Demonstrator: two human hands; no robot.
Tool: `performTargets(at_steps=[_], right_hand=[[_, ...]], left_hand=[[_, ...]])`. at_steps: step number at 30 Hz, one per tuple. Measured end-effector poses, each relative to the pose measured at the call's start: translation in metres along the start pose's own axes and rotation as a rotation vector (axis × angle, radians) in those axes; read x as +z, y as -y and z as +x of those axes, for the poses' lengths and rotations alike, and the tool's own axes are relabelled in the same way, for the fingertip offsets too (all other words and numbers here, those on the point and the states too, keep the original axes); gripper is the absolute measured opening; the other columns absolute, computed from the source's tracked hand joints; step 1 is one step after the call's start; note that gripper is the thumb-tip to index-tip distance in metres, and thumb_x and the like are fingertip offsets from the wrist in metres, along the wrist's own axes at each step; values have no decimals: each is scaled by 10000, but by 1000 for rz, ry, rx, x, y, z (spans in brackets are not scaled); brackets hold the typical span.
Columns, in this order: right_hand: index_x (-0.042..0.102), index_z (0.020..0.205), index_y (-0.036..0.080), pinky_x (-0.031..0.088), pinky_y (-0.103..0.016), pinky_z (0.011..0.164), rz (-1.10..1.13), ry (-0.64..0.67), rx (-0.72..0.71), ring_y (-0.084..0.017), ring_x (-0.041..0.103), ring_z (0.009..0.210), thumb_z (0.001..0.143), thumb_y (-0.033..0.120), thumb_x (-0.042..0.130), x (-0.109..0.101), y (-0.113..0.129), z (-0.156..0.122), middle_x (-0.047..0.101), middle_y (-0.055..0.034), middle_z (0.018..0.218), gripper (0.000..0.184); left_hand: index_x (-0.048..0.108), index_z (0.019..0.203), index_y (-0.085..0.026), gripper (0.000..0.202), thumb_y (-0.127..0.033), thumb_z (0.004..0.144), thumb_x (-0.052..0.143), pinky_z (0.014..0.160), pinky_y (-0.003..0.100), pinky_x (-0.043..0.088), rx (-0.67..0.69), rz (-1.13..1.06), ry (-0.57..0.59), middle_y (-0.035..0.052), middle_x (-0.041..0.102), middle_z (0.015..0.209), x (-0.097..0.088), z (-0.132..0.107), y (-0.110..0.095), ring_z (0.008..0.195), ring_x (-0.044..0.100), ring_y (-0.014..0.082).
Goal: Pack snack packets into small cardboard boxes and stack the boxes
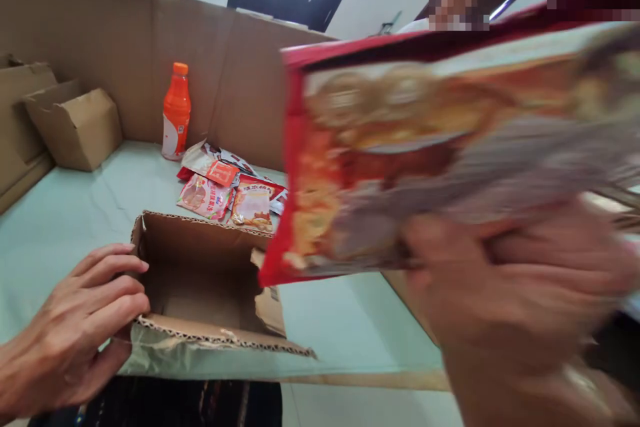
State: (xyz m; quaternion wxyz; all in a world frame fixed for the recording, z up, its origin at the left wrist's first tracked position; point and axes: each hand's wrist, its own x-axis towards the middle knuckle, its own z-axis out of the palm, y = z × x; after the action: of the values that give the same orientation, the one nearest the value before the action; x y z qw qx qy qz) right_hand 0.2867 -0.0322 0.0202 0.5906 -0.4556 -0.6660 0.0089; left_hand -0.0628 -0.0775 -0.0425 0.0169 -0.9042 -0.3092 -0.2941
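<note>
An open cardboard box (pixel 200 250) stands before me, its inside bare and its right side torn. My left hand (pixel 83 323) grips the box's left edge, fingertips over the rim and thumb lower down outside. Up close on the right, my right hand (pixel 505 280) holds a large food packet (pixel 370 147) with a red border and pictures of food, pinched at its lower edge. Motion blurs both hand and packet. The packet hangs above and to the right of the box, its lower left corner overlapping the torn side in view.
Several small snack packets (pixel 204 197) lie in a pile behind the box. An orange bottle (pixel 177 113) stands upright near the cardboard partition (pixel 195 40). Other cardboard boxes (pixel 93 130) are at the left on the pale green tabletop (pixel 55 220). A person is partly visible beyond the partition.
</note>
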Motion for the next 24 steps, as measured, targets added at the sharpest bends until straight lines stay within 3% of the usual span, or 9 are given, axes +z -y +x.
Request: performTargets(at_steps=[2, 4, 8, 13, 16, 18, 22, 24], right_hand=[[547, 754, 287, 353, -317, 513, 106, 100, -169, -160, 436, 543, 895, 250, 743, 28, 16, -6, 518, 44, 646, 244], [555, 812, 264, 388, -285, 514, 165, 306, -293, -145, 496, 584, 912, 178, 701, 51, 21, -16, 582, 32, 731, 196], [537, 804, 223, 462, -275, 625, 12, 598, -445, -154, 602, 696, 946, 132, 610, 74, 15, -33, 685, -33, 830, 183], [471, 691, 224, 368, -257, 568, -126, 802, -486, -130, 504, 587, 952, 142, 574, 64, 17, -26, 585, 5, 666, 291], [506, 695, 210, 365, -251, 591, -126, 811, -501, -125, 497, 599, 935, 124, 569, 53, 24, -13, 587, 3, 675, 263], [563, 717, 197, 359, -261, 609, -201, 885, -490, -131, 517, 617, 897, 94, 588, 53, 28, -9, 615, -7, 695, 209], [710, 846, 179, 333, -303, 628, -467, 1269, -409, -170, 616, 710, 890, 94, 635, 74, 30, -14, 725, -55, 810, 122], [751, 933, 174, 331, -307, 622, -494, 1438, -382, -183, 656, 760, 932, 126, 639, 86, 31, -19, 764, -72, 897, 122]], left_hand=[[589, 1058, -201, 293, 3, 856, 535, 1156, 439, 435, 0, 25, -19, 27, 715, 930, 2, -2, 0, 1134, 624, 219], [607, 1037, -188, 259, -6, 873, 525, 1160, 454, 412, -36, 32, -58, 32, 706, 921, 6, -5, -2, 1100, 618, 224], [614, 945, -196, 200, -28, 902, 514, 1077, 443, 439, -71, 21, -107, 29, 657, 815, 13, -10, -4, 1046, 599, 243], [586, 849, -208, 179, -52, 919, 533, 1091, 480, 406, -99, 68, -129, 16, 647, 765, 15, -10, -4, 1010, 610, 247], [581, 842, -209, 186, -52, 925, 527, 1080, 474, 407, -95, 82, -120, 13, 653, 769, 14, -10, -5, 999, 621, 241], [573, 827, -208, 184, -54, 921, 536, 1072, 467, 417, -90, 87, -119, 14, 646, 759, 14, -10, -5, 995, 623, 241], [565, 808, -209, 163, -80, 908, 555, 1055, 481, 433, -114, 108, -119, 10, 640, 751, 15, -11, -5, 984, 631, 248], [567, 805, -211, 157, -89, 903, 552, 1067, 485, 433, -128, 115, -107, 3, 644, 750, 13, -10, -6, 976, 647, 244]])
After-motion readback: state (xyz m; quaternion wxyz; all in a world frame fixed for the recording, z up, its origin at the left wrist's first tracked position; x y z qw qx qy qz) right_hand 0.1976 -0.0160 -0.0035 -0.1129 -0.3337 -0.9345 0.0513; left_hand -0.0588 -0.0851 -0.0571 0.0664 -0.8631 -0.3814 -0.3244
